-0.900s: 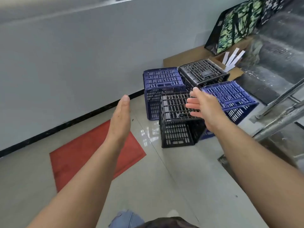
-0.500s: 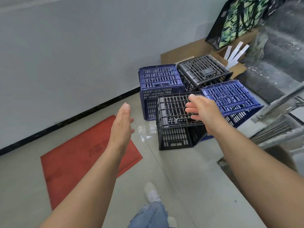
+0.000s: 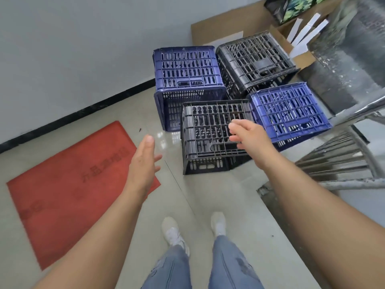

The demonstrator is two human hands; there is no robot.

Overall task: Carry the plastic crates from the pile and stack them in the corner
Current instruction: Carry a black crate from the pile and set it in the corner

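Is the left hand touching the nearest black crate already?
Apart. The head view shows the left hand open over bare floor, with pale tile visible between its fingertips and the near black crate.

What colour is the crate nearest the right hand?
Black, seen in the head view: the nearest crate, under the right hand.

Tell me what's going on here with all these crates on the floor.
A person stands over four plastic crates clustered by the wall, two blue and two black. Both hands are open and empty: the right hand reaches over the nearest black crate, and the left hand hangs in the air beside it. No crate has been gripped yet. A red mat lies to the left.
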